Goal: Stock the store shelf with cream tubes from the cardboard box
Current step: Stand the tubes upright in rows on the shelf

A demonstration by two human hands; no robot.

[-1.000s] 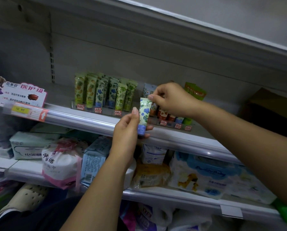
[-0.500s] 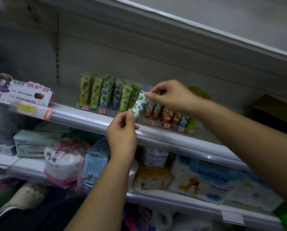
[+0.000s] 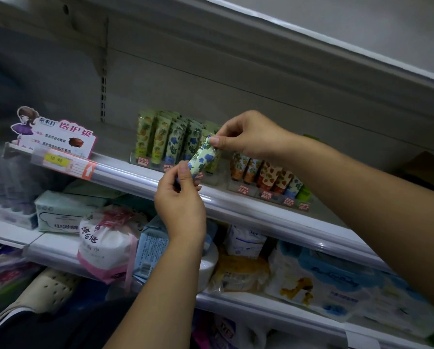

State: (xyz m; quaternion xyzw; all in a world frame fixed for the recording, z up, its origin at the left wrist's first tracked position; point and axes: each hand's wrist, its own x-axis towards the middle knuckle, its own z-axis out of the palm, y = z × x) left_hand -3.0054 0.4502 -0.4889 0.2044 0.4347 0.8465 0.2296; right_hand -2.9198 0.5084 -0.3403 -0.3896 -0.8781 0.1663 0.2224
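Above the shelf, left hand and right hand pinch a cream tube, apparently at both ends.

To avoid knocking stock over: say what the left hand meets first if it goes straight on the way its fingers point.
Likely the upright row of floral-print cream tubes just behind the pale-green blue-flowered tube that the left hand and right hand pinch; depth is unclear.

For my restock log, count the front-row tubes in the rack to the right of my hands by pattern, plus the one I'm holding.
Orange-fruit tubes: 2
Strawberry tubes: 2
Blue-flower tube: 1
Green tube: 1
Held tube: 1
Total: 7
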